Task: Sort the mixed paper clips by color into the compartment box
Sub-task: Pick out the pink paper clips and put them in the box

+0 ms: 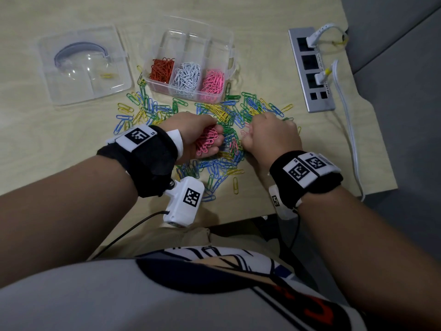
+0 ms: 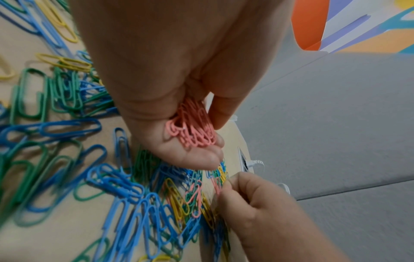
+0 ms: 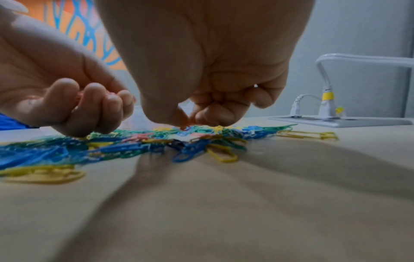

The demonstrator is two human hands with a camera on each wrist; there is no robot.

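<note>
A pile of mixed paper clips (image 1: 229, 113), blue, green, yellow and a few pink, lies on the table in front of the clear compartment box (image 1: 191, 37). The box holds red clips (image 1: 162, 69), white clips (image 1: 187, 76) and pink clips (image 1: 213, 83) in separate compartments. My left hand (image 1: 191, 130) sits palm-up over the pile, fingers curled round a bunch of pink clips (image 2: 195, 131). My right hand (image 1: 269, 134) is just beside it, thumb and forefinger pinching a pink clip (image 3: 184, 127) at the pile's surface.
The box's clear lid (image 1: 83, 65) lies at the back left with a yellow clip on it. A grey power strip (image 1: 310, 70) with white plugs and a cable runs along the right edge. The table's front edge is close to my wrists.
</note>
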